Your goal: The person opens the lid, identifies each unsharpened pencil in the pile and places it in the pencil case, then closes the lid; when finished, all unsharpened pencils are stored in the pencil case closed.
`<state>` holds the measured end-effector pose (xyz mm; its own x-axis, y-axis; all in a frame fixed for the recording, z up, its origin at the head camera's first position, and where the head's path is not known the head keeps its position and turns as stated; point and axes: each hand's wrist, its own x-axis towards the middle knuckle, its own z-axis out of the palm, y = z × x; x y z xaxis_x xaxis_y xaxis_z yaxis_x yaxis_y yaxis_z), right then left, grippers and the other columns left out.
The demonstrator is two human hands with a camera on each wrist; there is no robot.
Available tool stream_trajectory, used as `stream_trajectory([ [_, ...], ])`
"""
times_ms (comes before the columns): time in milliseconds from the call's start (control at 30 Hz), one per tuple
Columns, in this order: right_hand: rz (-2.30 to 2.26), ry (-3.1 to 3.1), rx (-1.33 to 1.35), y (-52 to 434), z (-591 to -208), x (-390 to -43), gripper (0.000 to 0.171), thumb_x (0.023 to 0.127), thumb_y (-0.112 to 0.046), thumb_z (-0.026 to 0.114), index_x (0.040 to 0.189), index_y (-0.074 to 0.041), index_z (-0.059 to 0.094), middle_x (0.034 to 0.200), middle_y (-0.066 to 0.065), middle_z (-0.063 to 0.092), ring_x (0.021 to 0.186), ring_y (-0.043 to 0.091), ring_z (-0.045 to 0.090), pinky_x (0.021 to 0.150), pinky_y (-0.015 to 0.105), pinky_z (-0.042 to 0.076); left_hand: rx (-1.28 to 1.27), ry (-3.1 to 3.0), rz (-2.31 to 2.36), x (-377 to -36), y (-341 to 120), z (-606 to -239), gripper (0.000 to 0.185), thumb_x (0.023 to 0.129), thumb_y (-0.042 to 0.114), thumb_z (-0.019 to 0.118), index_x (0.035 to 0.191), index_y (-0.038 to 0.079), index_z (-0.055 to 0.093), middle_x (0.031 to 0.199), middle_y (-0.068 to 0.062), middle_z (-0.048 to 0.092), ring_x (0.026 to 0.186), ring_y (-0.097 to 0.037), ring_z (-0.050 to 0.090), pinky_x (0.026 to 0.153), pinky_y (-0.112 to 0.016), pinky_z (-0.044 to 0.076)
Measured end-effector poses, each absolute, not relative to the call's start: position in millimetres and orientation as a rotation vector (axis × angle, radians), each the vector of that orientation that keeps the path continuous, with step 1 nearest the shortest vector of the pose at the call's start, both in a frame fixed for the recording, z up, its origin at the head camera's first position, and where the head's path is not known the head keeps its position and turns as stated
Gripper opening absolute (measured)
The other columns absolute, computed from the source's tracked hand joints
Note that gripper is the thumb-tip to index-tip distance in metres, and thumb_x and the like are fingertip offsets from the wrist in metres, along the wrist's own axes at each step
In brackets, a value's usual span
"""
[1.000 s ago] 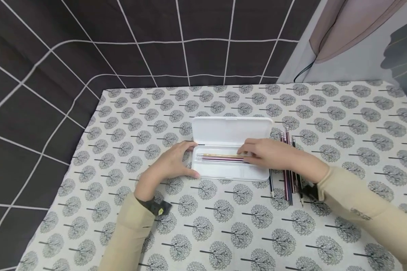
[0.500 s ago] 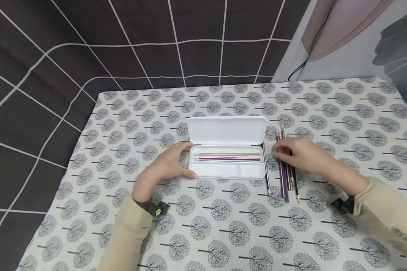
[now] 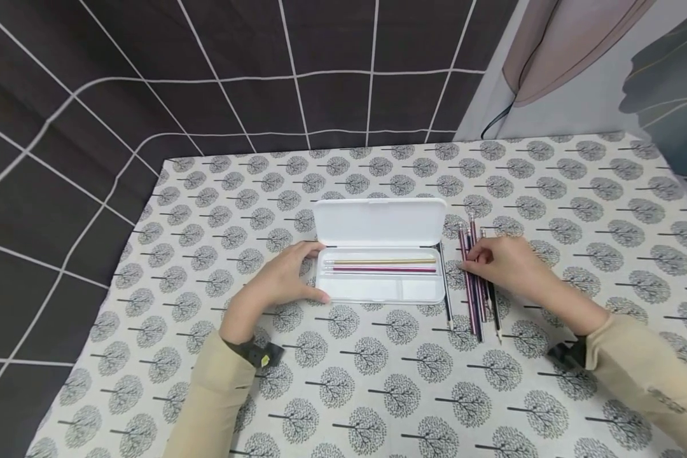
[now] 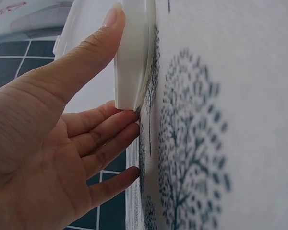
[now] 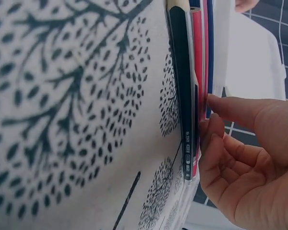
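Note:
A white pencil case lies with its lid raised at the back. Several pencils rest side by side in its rear compartment. My left hand holds the case's left end, thumb along the front edge and fingers behind, as the left wrist view confirms. To the right, my right hand pinches a pencil in a loose bunch, thumb against curled fingers. Seen from the right wrist, a dark pencil with a sharpened tip lies nearest the cloth, beside red and blue ones.
One dark pencil lies along the case's right side, between it and the bunch. Tree-print cloth covers the table. A dark checked curtain hangs behind and at the left.
My right hand has withdrawn from the case and moved right to the loose pencils, where its fingers now pinch one. The left hand stays at the case's left end.

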<state>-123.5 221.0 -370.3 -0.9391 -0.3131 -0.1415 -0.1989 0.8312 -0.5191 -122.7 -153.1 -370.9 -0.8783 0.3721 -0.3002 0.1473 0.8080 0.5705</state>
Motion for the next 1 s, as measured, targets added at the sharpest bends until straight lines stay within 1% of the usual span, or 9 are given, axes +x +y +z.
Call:
stream_trajectory([
  [133, -0.751, 2.756, -0.371, 213.7, -371.5, -124.0, 0.02, 0.083, -0.024, 0.069, 0.08, -0.005, 0.067, 0.063, 0.0, 0.058, 0.053, 0.014, 0.047, 0.05, 0.025, 0.041, 0.393, 2.588, 0.768, -121.6, -154.1, -371.6, 0.1, 0.057, 0.043, 0.086, 0.139, 0.012, 0.039, 0.135, -0.009, 0.048, 0.129, -0.028, 0.039, 0.11, -0.049, 0.028],
  [267, -0.715, 2.762, -0.366, 207.9, -374.2, -127.8, 0.019, 0.082, -0.022, 0.068, 0.07, -0.008, 0.063, 0.059, -0.002, 0.057, 0.05, 0.013, 0.046, 0.051, 0.026, 0.041, 0.388, 2.584, 0.768, -119.9, -154.5, -373.3, 0.1, 0.057, 0.044, 0.085, 0.139, 0.013, 0.039, 0.135, -0.009, 0.048, 0.129, -0.028, 0.039, 0.11, -0.05, 0.028],
  [433, -0.726, 2.755, -0.31, 206.0, -374.6, -132.8, 0.026, 0.083, -0.025, 0.065, 0.062, -0.01, 0.059, 0.053, -0.001, 0.052, 0.048, 0.013, 0.042, 0.052, 0.027, 0.038, 0.391, 2.594, 0.769, -120.6, -153.8, -372.7, 0.1, 0.057, 0.044, 0.085, 0.139, 0.013, 0.039, 0.136, -0.009, 0.048, 0.128, -0.028, 0.04, 0.109, -0.05, 0.029],
  [533, -0.774, 2.792, -0.259, 204.1, -371.5, -130.5, 0.028, 0.083, -0.03, 0.065, 0.067, -0.007, 0.062, 0.056, 0.0, 0.055, 0.049, 0.013, 0.043, 0.054, 0.027, 0.039, 0.393, 2.595, 0.77, -121.8, -153.7, -370.9, 0.099, 0.057, 0.044, 0.085, 0.139, 0.013, 0.039, 0.135, -0.009, 0.048, 0.129, -0.028, 0.039, 0.11, -0.05, 0.029],
  [633, -0.874, 2.847, -0.219, 202.4, -365.1, -127.6, 0.027, 0.083, -0.029, 0.066, 0.076, -0.003, 0.065, 0.059, 0.002, 0.057, 0.048, 0.013, 0.044, 0.049, 0.025, 0.04, 0.389, 2.599, 0.76, -122.3, -153.9, -368.7, 0.099, 0.057, 0.044, 0.085, 0.139, 0.014, 0.039, 0.136, -0.008, 0.047, 0.129, -0.029, 0.039, 0.109, -0.05, 0.029],
  [800, -1.202, 2.933, -0.216, 202.1, -350.3, -130.2, 0.016, 0.083, -0.014, 0.06, 0.082, 0.002, 0.063, 0.06, 0.006, 0.058, 0.046, 0.015, 0.049, 0.037, 0.019, 0.039, 0.394, 2.611, 0.766, -122.2, -154.2, -368.0, 0.098, 0.057, 0.043, 0.086, 0.138, 0.014, 0.04, 0.135, -0.008, 0.048, 0.128, -0.028, 0.04, 0.108, -0.05, 0.03],
  [833, -1.292, 2.941, -0.21, 202.4, -347.1, -131.3, 0.014, 0.083, -0.011, 0.059, 0.083, 0.002, 0.062, 0.062, 0.008, 0.059, 0.047, 0.017, 0.052, 0.038, 0.019, 0.043, 0.403, 2.61, 0.771, -121.8, -154.2, -368.5, 0.098, 0.057, 0.043, 0.086, 0.138, 0.013, 0.04, 0.135, -0.009, 0.048, 0.128, -0.029, 0.04, 0.108, -0.05, 0.03],
  [933, -1.521, 2.9, -0.236, 203.2, -338.2, -135.3, 0.012, 0.084, -0.006, 0.055, 0.089, 0.004, 0.061, 0.066, 0.011, 0.063, 0.051, 0.019, 0.059, 0.04, 0.018, 0.046, 0.418, 2.599, 0.785, -121.0, -154.2, -370.6, 0.099, 0.057, 0.044, 0.085, 0.138, 0.012, 0.04, 0.135, -0.01, 0.048, 0.128, -0.029, 0.04, 0.109, -0.05, 0.029],
  [1000, -1.566, 2.887, -0.348, 201.1, -333.4, -140.5, 0.012, 0.085, -0.003, 0.055, 0.092, 0.005, 0.061, 0.069, 0.012, 0.065, 0.054, 0.017, 0.062, 0.042, 0.018, 0.048, 0.421, 2.6, 0.776, -120.8, -154.8, -370.7, 0.099, 0.057, 0.044, 0.085, 0.138, 0.012, 0.039, 0.137, -0.01, 0.047, 0.129, -0.029, 0.039, 0.109, -0.05, 0.029],
])
